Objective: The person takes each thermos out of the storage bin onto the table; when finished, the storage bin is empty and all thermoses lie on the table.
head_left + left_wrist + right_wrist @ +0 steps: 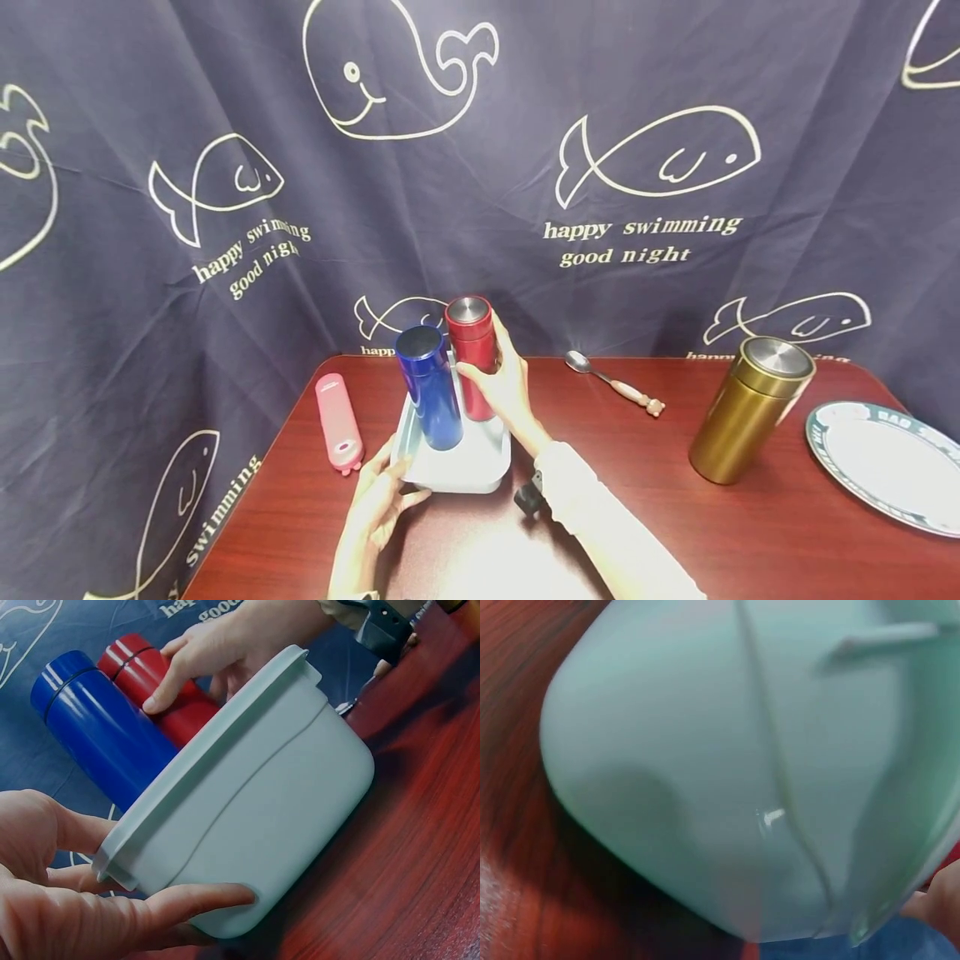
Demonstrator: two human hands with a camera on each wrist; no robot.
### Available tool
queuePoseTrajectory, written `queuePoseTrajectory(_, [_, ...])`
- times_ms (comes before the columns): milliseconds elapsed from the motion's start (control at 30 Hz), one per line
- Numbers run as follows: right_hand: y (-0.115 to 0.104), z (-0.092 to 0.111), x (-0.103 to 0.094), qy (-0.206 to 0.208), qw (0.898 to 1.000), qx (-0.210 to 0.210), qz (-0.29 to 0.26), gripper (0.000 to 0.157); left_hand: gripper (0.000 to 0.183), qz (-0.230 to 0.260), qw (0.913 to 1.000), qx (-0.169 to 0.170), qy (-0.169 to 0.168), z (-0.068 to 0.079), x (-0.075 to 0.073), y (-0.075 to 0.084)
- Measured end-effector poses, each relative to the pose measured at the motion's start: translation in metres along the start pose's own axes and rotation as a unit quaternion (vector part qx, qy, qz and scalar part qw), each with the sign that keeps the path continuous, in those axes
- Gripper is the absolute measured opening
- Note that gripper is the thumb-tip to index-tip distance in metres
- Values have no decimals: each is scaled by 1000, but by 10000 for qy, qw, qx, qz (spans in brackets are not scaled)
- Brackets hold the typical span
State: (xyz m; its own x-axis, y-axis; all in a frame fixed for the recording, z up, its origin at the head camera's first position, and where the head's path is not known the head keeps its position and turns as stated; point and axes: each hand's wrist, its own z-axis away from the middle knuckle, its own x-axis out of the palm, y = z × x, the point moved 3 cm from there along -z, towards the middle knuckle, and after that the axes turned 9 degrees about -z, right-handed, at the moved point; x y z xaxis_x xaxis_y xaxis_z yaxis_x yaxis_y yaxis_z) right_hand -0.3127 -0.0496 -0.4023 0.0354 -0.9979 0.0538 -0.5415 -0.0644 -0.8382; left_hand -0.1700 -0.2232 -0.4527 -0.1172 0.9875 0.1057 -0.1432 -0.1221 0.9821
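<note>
A pale green plastic tub [459, 478] contains a blue thermos [432, 398] and, to its right, a red thermos [472, 354]. My left hand [377, 502] grips the tub's near left corner. In the left wrist view, one digit of that hand lies along the tub's outer wall [255, 802] and the others are at the rim. My right hand [504, 385] holds the red thermos round its upper body, thumb on the side toward the blue one. The tub's outer wall [705, 765] fills most of the right wrist view, with the right hand hidden there.
Left of the tub lies a pink oblong case [339, 423]. A spoon [624, 390] with a bear-tipped handle lies to the right at the back. Farther right stand a gold thermos [738, 417] and a patterned-rim plate [821, 450]. A dark curtain [480, 192] hangs behind the table.
</note>
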Motion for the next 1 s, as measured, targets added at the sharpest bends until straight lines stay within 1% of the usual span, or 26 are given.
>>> queuePoseTrajectory(100, [-7, -1, -1, 10, 9999, -115, -63, 92, 58, 3, 10000, -12, -5, -1, -1, -2])
queuePoseTrajectory(300, [-33, -6, -3, -26, 9992, -392, -66, 91, 59, -41, 10000, 10, -33, -1, -2, -2])
queuePoseTrajectory(500, [-55, -10, -8, 17, 9992, -393, -43, 92, 58, -95, 10000, -10, 18, 0, -1, -2])
queuePoseTrajectory(567, [-62, -10, -9, 40, 9989, -455, -80, 92, 57, -88, 10000, -17, 21, -1, -1, -2])
queuePoseTrajectory(733, [-109, -4, -17, 80, 9989, -425, -160, 88, 56, -50, 10000, -22, 46, 0, 0, -3])
queuePoseTrajectory(800, [-126, -1, -21, 97, 9991, -333, -253, 86, 56, -41, 10000, -23, 55, 0, 1, -3])
queuePoseTrajectory(1000, [-132, 1, -38, 187, 9976, -261, -614, 87, 58, -43, 10000, 28, 25, 0, 1, -2])
